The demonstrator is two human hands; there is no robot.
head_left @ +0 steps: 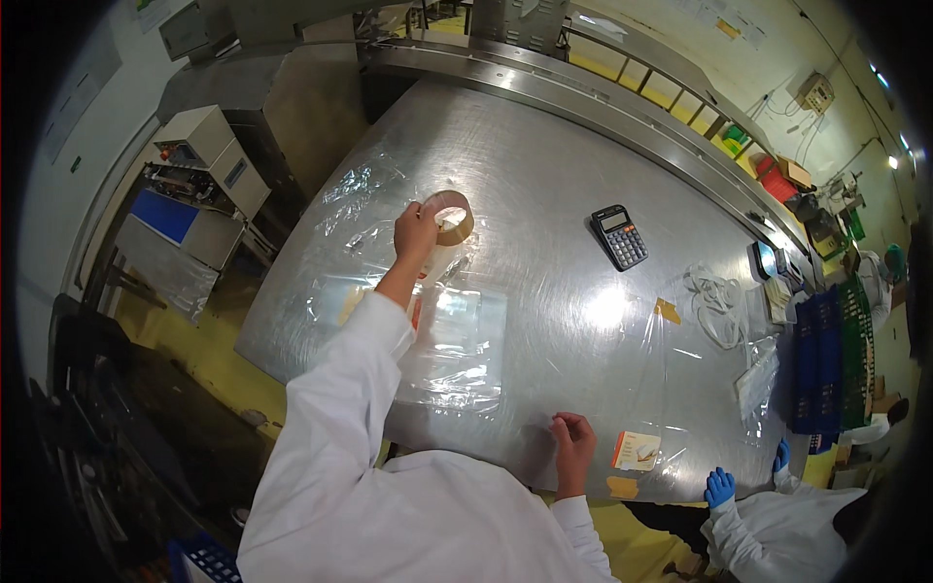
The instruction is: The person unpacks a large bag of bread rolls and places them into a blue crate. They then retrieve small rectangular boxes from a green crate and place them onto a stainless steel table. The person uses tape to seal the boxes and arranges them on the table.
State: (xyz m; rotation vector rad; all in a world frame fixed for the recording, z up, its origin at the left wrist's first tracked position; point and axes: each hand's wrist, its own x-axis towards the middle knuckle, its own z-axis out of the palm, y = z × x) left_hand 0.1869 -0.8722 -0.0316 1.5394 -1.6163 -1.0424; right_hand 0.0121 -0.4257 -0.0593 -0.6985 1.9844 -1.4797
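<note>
My left hand (415, 233) is stretched out over the steel table (544, 165) and grips a roll of clear brownish tape (453, 216). Tape runs from the roll down toward clear plastic bags (457, 340) lying flat in front of me. My right hand (573, 442) rests near the table's front edge with fingers curled, pressing on a clear plastic sheet (622, 389). Both arms wear white sleeves.
A black calculator (619, 236) lies at the table's middle right. A small label card (637, 450) sits by the front edge. Loose white bands (717, 301) and bags lie at right. Another person's blue-gloved hand (719, 486) touches the table's lower right edge. Machines stand at left.
</note>
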